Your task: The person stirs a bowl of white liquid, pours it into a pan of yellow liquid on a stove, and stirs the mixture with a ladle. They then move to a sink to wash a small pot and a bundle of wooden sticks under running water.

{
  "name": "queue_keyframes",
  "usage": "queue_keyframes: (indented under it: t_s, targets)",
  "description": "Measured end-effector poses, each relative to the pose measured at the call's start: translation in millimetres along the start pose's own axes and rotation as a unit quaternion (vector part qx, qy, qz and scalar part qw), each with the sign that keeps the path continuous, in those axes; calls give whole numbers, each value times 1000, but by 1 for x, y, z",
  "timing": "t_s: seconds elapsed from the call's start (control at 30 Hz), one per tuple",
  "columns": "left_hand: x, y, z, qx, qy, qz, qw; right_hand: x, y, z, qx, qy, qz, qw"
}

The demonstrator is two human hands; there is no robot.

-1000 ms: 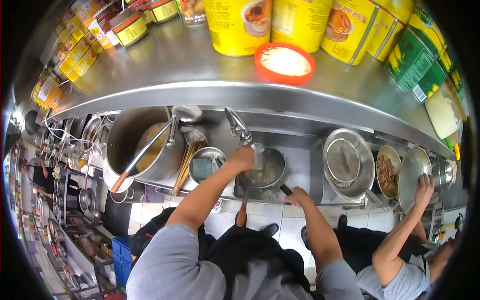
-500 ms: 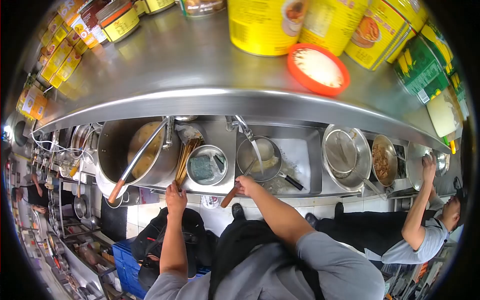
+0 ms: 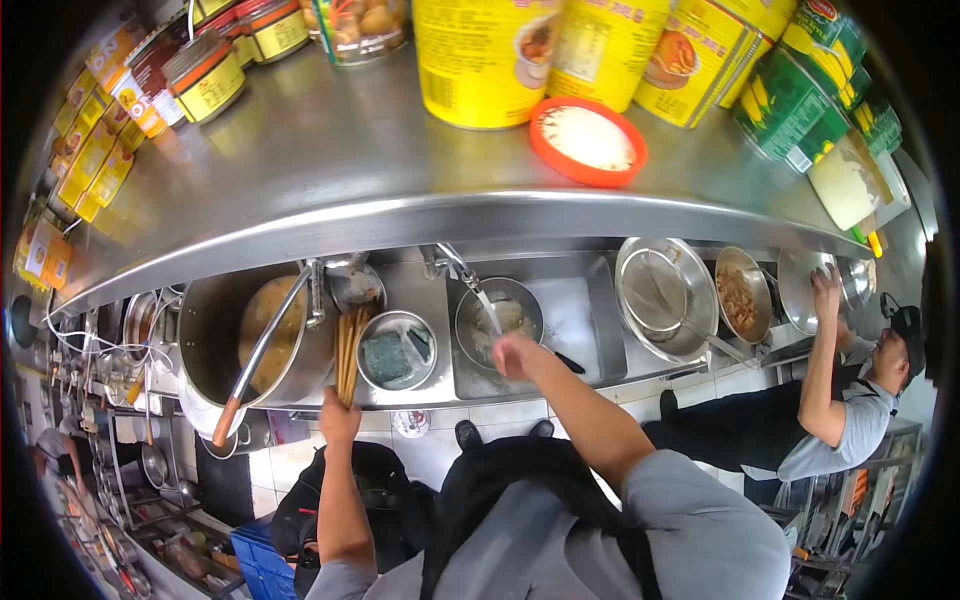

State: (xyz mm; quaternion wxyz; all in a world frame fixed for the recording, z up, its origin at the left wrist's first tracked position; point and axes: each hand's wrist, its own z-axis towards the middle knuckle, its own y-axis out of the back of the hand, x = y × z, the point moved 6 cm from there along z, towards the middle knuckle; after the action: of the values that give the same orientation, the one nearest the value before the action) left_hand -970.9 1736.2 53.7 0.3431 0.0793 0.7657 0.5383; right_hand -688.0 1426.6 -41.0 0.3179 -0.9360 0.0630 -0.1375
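My left hand (image 3: pixel 340 418) is closed round the lower end of a bundle of wooden sticks (image 3: pixel 347 355), beside the large pot. Over the near side of a pan (image 3: pixel 473 325) in the sink reaches my right hand (image 3: pixel 515 355), its fingers blurred by motion. Water runs from the faucet (image 3: pixel 462 268) into this pan, which holds pale contents. A round container (image 3: pixel 396 350) with a green scouring pad stands between the sticks and the sink. The wooden-handled tool seen earlier in my right hand does not show clearly.
A large pot (image 3: pixel 215 330) with a ladle is at left. Strainers (image 3: pixel 665 300) and a bowl of brown food (image 3: pixel 742 300) stand right of the sink. A co-worker (image 3: pixel 850 430) is at far right. The steel shelf (image 3: pixel 330 140) carries cans and a red lid.
My right hand has moved up and right over the sink pan, away from the wooden-handled tool. The sticks in my left hand now stand more upright. The view has shifted.
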Motion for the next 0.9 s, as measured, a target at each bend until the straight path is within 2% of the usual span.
queue_keyframes:
  t_s: [0.03,0.07,0.1,0.17,0.2,0.27,0.3,0.33,0.4,0.43,0.53,0.57,0.67,0.7,0.73,0.8,0.83,0.87,0.9]
  targets:
    - [9,9,-16,-37,-13,1,999,-12,18,-27,151,40,-264,952]
    - [15,17,-36,-75,-23,2,997,-19,48,-44,109,-1,-278,954]
    - [17,21,-58,-74,-18,6,997,-22,70,-63,68,-43,-290,954]
    - [7,32,-108,-138,-70,-35,987,-18,88,-114,58,-98,-182,977]
    - [7,30,-128,-132,-27,-71,988,-15,95,-126,60,-101,-179,977]
    - [-4,27,-157,-162,6,-112,980,-22,78,-158,195,-175,-49,964]
    - [-10,24,-162,-161,2,-106,981,-16,73,-169,131,-147,-50,979]
    - [-10,22,-165,-179,20,-132,975,-14,75,-165,135,-147,-46,979]
    - [-9,18,-174,-198,39,-154,967,-20,81,-157,172,-209,75,960]
    - [-17,19,-178,-191,14,-136,972,-25,76,-159,211,-225,65,949]
    - [-47,32,-191,-176,-39,-117,977,-17,78,-165,196,-209,24,958]
    - [-67,37,-193,-145,-69,-124,979,-13,78,-168,235,-226,45,944]
    - [-124,27,-181,-54,-115,-222,967,-6,86,-170,235,-243,75,938]
    - [-153,22,-170,-49,-191,-158,968,-4,87,-169,234,-245,74,938]
    - [-175,8,-155,-14,-212,-140,967,-2,86,-167,234,-239,46,941]
    - [-206,-38,-123,61,-174,-107,977,-2,84,-164,235,-236,15,943]
    - [-216,-67,-106,67,-220,-102,968,-2,81,-162,219,-234,-19,947]
    - [-217,-108,-88,162,-200,-15,966,-2,79,-162,202,-231,-50,950]
    - [-223,-134,-79,211,-232,85,946,-2,73,-165,161,-199,-81,963]
